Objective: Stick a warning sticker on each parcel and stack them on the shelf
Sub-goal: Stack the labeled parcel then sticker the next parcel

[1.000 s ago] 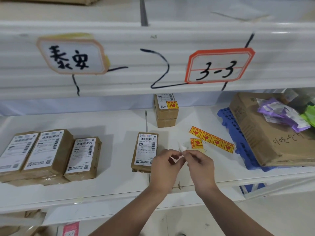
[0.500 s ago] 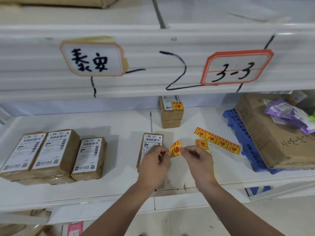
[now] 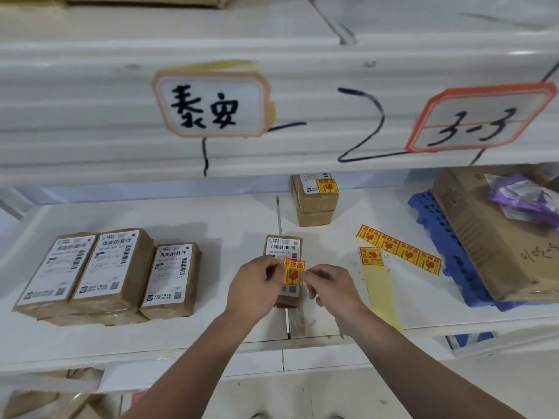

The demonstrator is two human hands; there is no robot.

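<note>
A yellow and red warning sticker is pinched by its two side edges between my left hand and my right hand. It hangs just above the white label of a small brown parcel lying on the white shelf. At the back stand two stacked parcels, the top one bearing a sticker. Three more brown parcels lie at the left without stickers. A strip of stickers and a single sticker on its yellow backing lie to the right.
A large cardboard box rests on a blue plastic pallet at the right, with a purple bag on top. The upper shelf edge carries two handwritten tags. More cardboard sits below the shelf at the lower left.
The sticker was peeled from its backing and turned face up. Both hands have carried it left, from beside the parcel to over its label. The view has shifted left.
</note>
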